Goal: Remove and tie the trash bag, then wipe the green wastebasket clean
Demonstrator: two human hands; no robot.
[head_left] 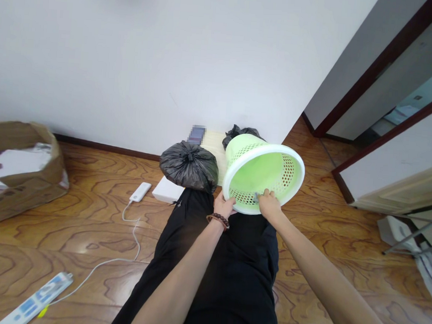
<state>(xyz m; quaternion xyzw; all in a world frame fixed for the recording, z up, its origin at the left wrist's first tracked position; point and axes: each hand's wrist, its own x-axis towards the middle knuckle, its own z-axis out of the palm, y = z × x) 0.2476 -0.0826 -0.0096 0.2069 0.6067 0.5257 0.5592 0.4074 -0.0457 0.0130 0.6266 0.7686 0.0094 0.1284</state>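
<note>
A light green wastepaper basket (pixel 260 173) with a white rim and perforated sides is tilted over my knees, its mouth facing me. My left hand (pixel 224 206) grips the near-left part of its rim, thumb over the edge. My right hand (pixel 268 204) reaches over the near rim into the mouth, fingers pinched at a small greyish bit by the perforated wall; what that is I cannot make out. A knotted black garbage bag (pixel 190 166) lies left of the basket. Another black bag (pixel 236 133) is partly hidden behind it.
A pale board or stool top (pixel 214 144) stands against the wall, with a blurred dark item (pixel 196 134) on it. On the floor at left are a cardboard box (pixel 22 191), white box (pixel 168 190), corded white device (pixel 140 192) and power strip (pixel 38 300). A metal rack (pixel 419 235) stands right.
</note>
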